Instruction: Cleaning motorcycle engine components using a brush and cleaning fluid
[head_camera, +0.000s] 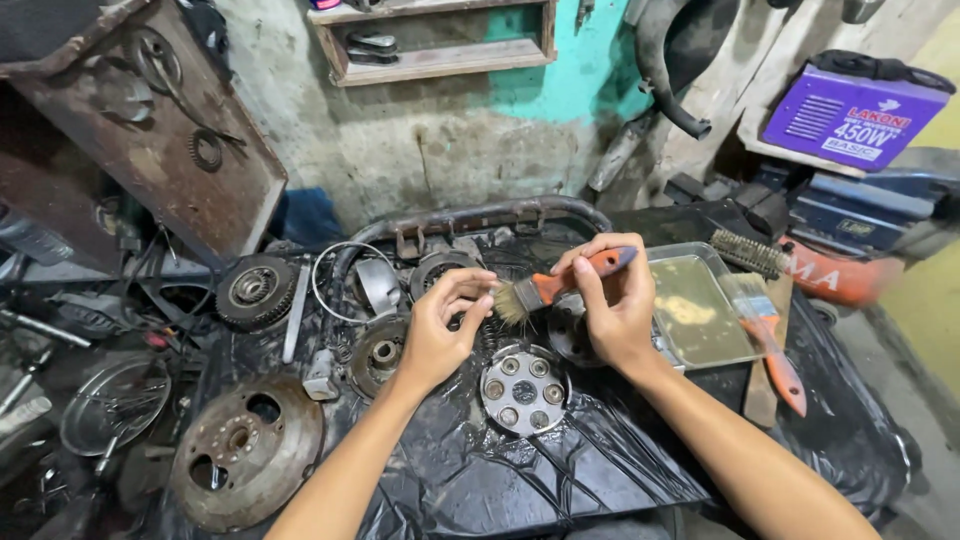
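My right hand (615, 310) is closed around the orange handle of a small paintbrush (560, 287), fingers wrapped over the top and thumb underneath, so that the pale bristles point left toward my other hand. My left hand (440, 330) is pinched shut, thumb and fingertips drawn together right at the bristle tips; whatever small piece sits between them is hidden by my fingers, so I cannot tell what it is. Both hands hover just above a work surface draped in black plastic sheeting (520, 470). Directly below them lies a round metal plate with a ring of small rollers (523, 389), and partly behind my right hand sits a dark round part (566, 330). To the right of that hand is a shallow clear tray of yellowish liquid (700, 310), with a second paintbrush (765, 325), also orange-handled, resting across its right edge and a wire brush (748, 252) lying behind it. To my left, near my forearm, a rusty round drum (245, 450) lies flat, with a toothed dark wheel (254, 290) farther back and a loop of thin wire (340, 275) beside it. A purple box (850, 115) stands on a shelf at the upper right.
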